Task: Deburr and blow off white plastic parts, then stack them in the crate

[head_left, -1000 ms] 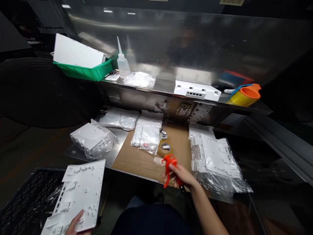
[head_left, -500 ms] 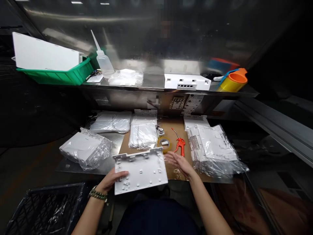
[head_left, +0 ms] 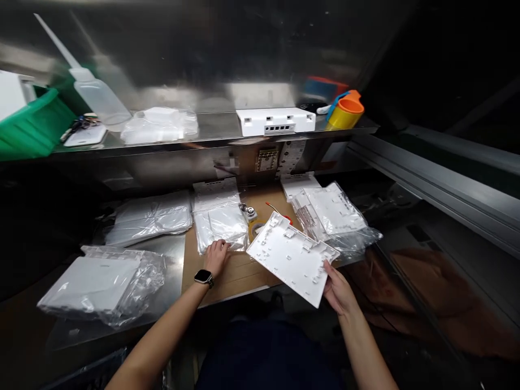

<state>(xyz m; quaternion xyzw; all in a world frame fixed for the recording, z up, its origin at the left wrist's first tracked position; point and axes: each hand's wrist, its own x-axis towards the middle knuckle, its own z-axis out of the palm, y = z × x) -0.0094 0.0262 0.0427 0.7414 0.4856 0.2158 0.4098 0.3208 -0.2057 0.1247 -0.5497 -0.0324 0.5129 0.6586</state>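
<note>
A white plastic panel, its clipped inner side facing up, is tilted over the front of the cardboard-covered table. My right hand grips its right corner, thumb on top. My left hand touches the near edge of a bagged white stack; its fingers are bent together, and whether they pinch the plastic is too small to tell. Behind the panel lie a roll of yellow tape, partly covered, and a red air gun, mostly hidden.
Bagged white parts lie at left and right, with flat bags at back left. On the shelf stand a green bin, a squeeze bottle, a white housing and a yellow-orange cup.
The panel has passed from my left hand to my right, moved right and turned. My left hand has reached forward to the bagged stack. The view has shifted right.
</note>
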